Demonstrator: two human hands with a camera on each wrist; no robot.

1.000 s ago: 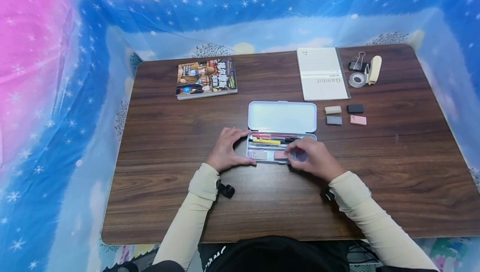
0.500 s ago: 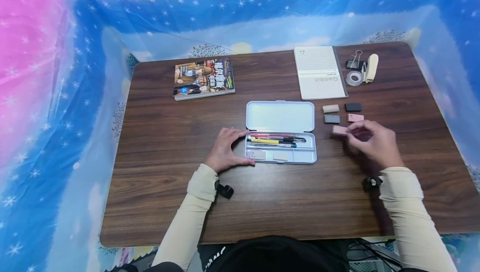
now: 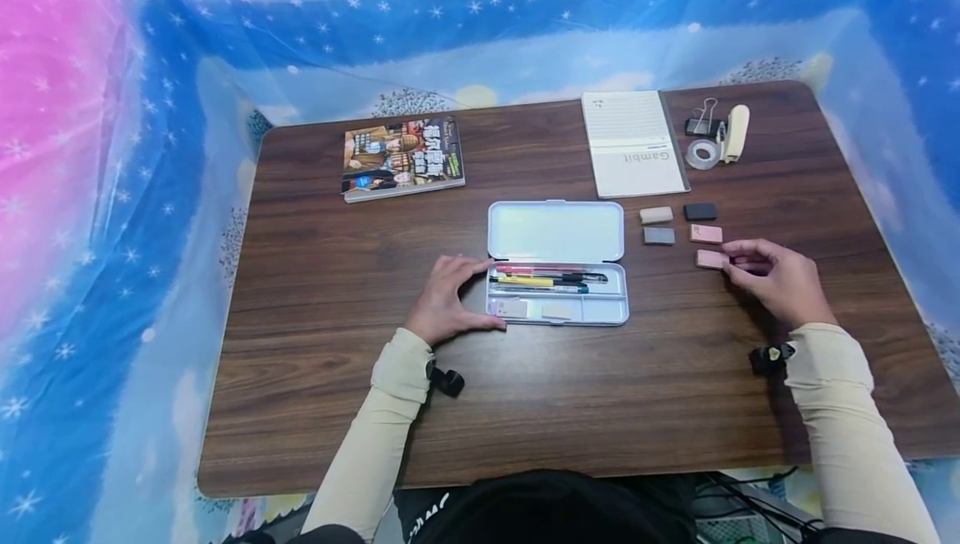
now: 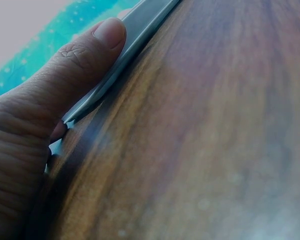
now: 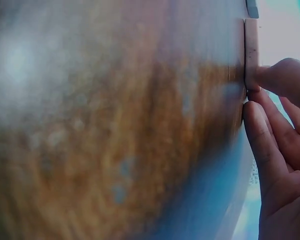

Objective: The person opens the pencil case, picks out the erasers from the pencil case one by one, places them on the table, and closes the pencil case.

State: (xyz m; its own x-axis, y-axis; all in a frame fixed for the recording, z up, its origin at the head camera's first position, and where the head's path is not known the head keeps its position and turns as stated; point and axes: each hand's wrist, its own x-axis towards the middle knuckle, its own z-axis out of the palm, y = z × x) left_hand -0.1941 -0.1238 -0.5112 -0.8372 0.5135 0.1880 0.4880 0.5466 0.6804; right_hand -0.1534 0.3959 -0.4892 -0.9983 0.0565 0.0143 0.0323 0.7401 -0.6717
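By the right hand (image 3: 787,284), a pale pink eraser (image 3: 708,259) is being pinched at its nearer end, thumb and fingertips closing on the smooth, straight-edged block. It is lying low at the brown, wood-grained desk (image 3: 315,277); whether its whole underside is being supported cannot be told. Just beyond those fingertips, a printed pink eraser (image 3: 706,233) is being shown flat, with a matte charcoal eraser (image 3: 701,212) farther out; to their left are lying a grey eraser (image 3: 659,237) and a cream eraser (image 3: 656,215) with rounded edges.

By the left hand (image 3: 442,302), thumb and fingers spread wide, the left end of a shallow, rectangular pencil case (image 3: 611,311) is being gripped, thumb along its front wall. Its glossy, pale plastic lid (image 3: 555,232) is standing open on the side away from the hands. Slim, smooth pens (image 3: 540,281) are being held in the long rear compartment, and two whitish blocks (image 3: 512,309) in the front one.

Far ahead of the left hand, a glossy paperback (image 3: 405,159) is being displayed; ahead of the right, a ruled paper notebook (image 3: 633,169), a ring-shaped tape roll (image 3: 702,165) and a curved cream stapler (image 3: 737,132) are resting.
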